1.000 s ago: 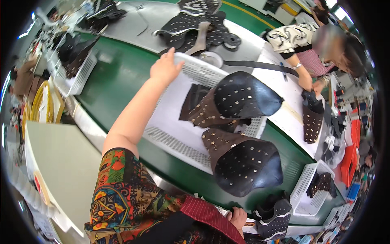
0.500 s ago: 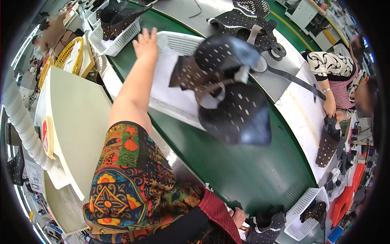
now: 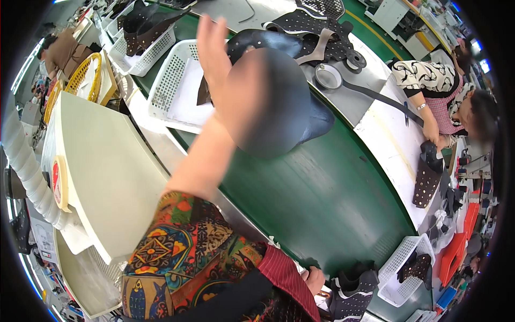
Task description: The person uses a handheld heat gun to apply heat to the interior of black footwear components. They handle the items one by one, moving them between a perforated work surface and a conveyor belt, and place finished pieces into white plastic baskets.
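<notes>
Our left hand (image 3: 214,48), fingers spread and empty, hovers over the white basket (image 3: 171,86) of dark shoe pieces (image 3: 279,102) lying just right of it, while our right hand (image 3: 315,280) is far back, grip unclear.

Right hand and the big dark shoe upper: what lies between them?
In the head view, only bare green conveyor belt lies between the right hand and the dark shoe upper.
</notes>
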`<control>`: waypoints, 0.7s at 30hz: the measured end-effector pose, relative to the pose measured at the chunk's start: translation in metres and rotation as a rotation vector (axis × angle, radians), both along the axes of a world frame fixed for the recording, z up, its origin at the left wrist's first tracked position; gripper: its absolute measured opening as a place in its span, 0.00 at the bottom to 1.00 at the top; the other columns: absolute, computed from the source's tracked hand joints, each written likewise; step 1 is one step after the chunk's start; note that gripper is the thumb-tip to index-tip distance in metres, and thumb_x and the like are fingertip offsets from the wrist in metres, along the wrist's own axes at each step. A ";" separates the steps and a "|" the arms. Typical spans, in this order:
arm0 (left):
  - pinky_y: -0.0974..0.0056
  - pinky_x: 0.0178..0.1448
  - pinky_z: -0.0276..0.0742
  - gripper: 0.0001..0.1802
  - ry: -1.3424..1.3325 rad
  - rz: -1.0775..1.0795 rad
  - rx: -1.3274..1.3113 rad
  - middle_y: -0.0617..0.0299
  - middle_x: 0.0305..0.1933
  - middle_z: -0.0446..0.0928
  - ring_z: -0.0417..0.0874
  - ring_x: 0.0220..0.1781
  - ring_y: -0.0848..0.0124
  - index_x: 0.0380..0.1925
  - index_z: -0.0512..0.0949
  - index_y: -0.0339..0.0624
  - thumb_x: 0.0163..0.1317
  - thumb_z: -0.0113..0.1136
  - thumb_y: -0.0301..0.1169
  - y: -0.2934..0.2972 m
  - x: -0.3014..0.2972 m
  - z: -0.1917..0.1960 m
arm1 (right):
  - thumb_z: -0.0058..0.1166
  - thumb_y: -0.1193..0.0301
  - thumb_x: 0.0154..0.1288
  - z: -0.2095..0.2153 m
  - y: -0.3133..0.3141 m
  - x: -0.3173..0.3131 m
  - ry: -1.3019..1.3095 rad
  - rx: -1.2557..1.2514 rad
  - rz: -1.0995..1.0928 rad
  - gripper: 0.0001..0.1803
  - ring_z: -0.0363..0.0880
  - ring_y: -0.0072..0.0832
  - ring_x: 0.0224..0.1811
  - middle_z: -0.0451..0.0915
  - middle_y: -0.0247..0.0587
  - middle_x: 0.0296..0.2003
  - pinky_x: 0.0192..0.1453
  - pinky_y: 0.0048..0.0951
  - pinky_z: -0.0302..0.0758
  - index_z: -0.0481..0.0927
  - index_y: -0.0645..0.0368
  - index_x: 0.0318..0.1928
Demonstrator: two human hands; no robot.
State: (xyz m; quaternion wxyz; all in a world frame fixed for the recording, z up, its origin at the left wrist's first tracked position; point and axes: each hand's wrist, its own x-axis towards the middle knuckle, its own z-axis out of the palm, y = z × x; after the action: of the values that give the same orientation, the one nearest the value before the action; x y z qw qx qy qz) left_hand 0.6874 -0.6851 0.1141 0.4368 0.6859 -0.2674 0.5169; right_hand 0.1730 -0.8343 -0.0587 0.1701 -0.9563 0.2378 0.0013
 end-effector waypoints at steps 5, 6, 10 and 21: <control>0.51 0.57 0.68 0.20 0.179 -0.666 0.064 0.51 0.50 0.74 0.75 0.51 0.52 0.43 0.77 0.43 0.46 0.62 0.25 -0.071 -0.139 -0.027 | 0.48 0.65 0.55 -0.002 0.003 -0.005 -0.016 0.005 0.012 0.13 0.73 0.47 0.34 0.75 0.47 0.31 0.38 0.44 0.67 0.74 0.60 0.38; 0.52 0.56 0.69 0.18 0.359 -0.857 0.174 0.51 0.50 0.74 0.76 0.51 0.53 0.42 0.78 0.43 0.48 0.60 0.26 -0.084 -0.164 -0.043 | 0.48 0.65 0.55 -0.003 0.003 -0.006 -0.021 0.000 0.009 0.13 0.73 0.47 0.34 0.74 0.47 0.31 0.38 0.44 0.67 0.74 0.60 0.38; 0.55 0.55 0.71 0.16 0.604 -0.915 0.753 0.53 0.52 0.74 0.75 0.52 0.57 0.41 0.77 0.46 0.49 0.59 0.27 -0.096 -0.178 -0.129 | 0.50 0.64 0.55 0.001 0.004 0.000 -0.062 -0.012 0.006 0.13 0.73 0.45 0.34 0.75 0.45 0.30 0.38 0.43 0.67 0.75 0.59 0.36; 0.51 0.65 0.62 0.21 0.661 0.190 0.845 0.44 0.58 0.70 0.69 0.60 0.48 0.51 0.73 0.37 0.60 0.51 0.37 -0.015 -0.067 -0.187 | 0.56 0.64 0.51 0.012 -0.001 0.001 -0.143 -0.017 -0.088 0.10 0.75 0.37 0.31 0.74 0.37 0.26 0.36 0.39 0.69 0.77 0.54 0.31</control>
State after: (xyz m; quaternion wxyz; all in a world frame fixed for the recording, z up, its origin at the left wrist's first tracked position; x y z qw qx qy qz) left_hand 0.6205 -0.7004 -0.0727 0.1354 0.9488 -0.2372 0.1584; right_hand 0.1742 -0.8355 -0.0464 0.1782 -0.9441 0.2666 -0.0763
